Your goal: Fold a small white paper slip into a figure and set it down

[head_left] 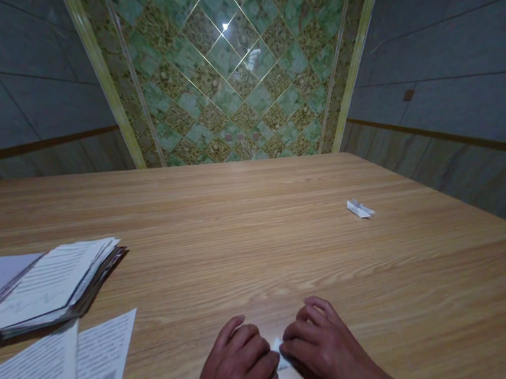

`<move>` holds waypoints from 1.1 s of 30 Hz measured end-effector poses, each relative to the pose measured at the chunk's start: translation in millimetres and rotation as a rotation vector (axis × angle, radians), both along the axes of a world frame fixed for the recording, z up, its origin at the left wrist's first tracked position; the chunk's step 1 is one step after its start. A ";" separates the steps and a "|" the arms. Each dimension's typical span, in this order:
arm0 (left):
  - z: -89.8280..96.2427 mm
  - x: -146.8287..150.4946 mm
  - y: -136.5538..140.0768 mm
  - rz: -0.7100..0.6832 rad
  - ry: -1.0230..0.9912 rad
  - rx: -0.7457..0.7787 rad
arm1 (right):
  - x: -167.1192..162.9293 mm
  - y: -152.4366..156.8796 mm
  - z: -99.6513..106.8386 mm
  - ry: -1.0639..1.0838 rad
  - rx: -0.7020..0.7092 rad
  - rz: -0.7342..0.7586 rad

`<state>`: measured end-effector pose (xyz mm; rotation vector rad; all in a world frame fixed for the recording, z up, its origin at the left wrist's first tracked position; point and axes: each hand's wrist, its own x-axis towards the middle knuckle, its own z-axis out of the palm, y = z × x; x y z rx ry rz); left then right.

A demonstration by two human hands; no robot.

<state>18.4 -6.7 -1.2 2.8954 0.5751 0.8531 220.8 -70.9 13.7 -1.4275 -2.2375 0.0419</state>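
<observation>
Close to the near side of the wooden table (223, 240), a small piece of folded white paper (280, 353) shows between my two hands. My left hand (241, 371) is closed on its left side, fingers curled and fingertips against the paper. On the other side my right hand (322, 347) pinches the paper's right edge, its fingers bent too. Most of the paper is hidden under the fingers, so its full shape does not show. Farther off to the right lies a small folded paper piece (360, 208), apart from both hands.
A stack of papers and booklets (49, 284) lies at the left. Nearer to me, loose printed sheets (112, 364) overlap one another. The table's right edge (450, 194) slants toward me. Beyond the table is a green patterned tile panel (235, 88) between grey walls.
</observation>
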 end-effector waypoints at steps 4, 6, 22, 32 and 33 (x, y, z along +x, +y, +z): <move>-0.3 3.1 -1.0 0.002 -0.053 0.070 | -0.5 -0.8 1.8 -0.027 0.000 0.001; 0.6 4.4 -1.8 0.016 -0.055 0.073 | -1.3 -1.6 4.3 -0.038 -0.013 0.007; 21.6 -7.9 2.6 -0.048 -0.157 -0.221 | -6.4 2.5 3.0 0.087 0.311 0.032; 28.1 -5.3 -0.6 -0.046 -0.129 -0.105 | -4.7 -3.2 7.2 0.017 0.133 0.078; 28.8 -5.5 -0.9 -0.048 -0.113 -0.098 | -4.8 -3.2 7.0 0.020 0.124 0.082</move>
